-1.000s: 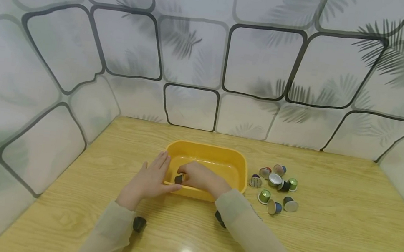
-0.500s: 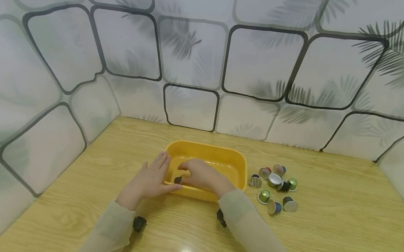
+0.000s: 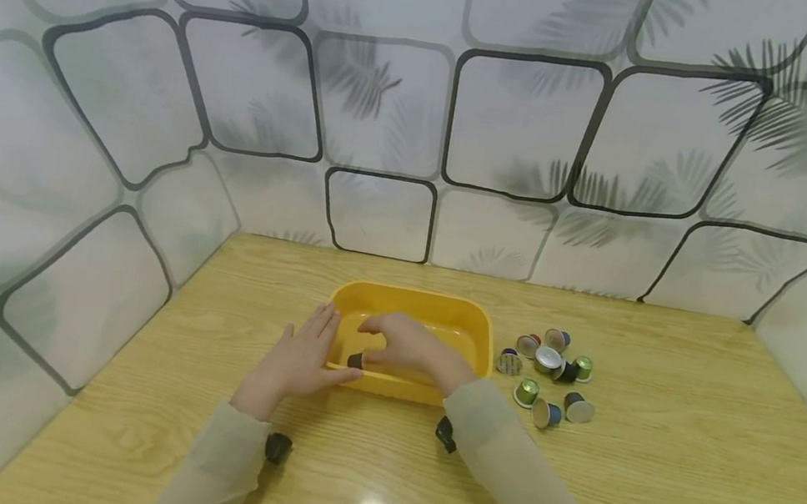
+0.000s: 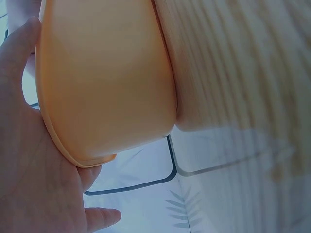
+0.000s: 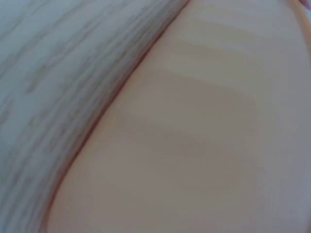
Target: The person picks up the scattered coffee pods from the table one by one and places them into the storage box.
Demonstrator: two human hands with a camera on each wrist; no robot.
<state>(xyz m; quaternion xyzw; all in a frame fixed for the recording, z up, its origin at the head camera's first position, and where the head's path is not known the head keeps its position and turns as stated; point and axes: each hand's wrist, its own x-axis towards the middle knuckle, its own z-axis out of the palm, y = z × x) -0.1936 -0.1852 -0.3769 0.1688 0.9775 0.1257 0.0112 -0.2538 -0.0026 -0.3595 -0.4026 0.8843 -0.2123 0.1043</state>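
The left hand (image 3: 300, 354) is lying w/ fingers straight and together, palm pressing flat against the left end wall of the yellow tub (image 3: 478, 334); the left wrist view is showing the same, palm (image 4: 34, 179) touching the tub's rim and outer wall (image 4: 102, 82). The right hand (image 3: 407, 348) is reaching over the tub's near rim, down inside it, fingers curling round a small dark capsule (image 3: 356, 360) and pinching it, approx. at the tub's left near corner, just beside the left hand's thumb tip. Whether the capsule is touching the tub floor, can't tell. The right wrist view is showing only blurred tub wall (image 5: 209, 136) and wood grain, no fingers visible.

To the right of the right hand, well apart from it, a loose pile of capsules (image 3: 547, 373) is sitting on the tabletop (image 3: 688, 455), just beside the tub's right end: green, blue, silver, red among them, some lying on their sides. Both forearms are wearing beige sleeves (image 3: 518, 485).
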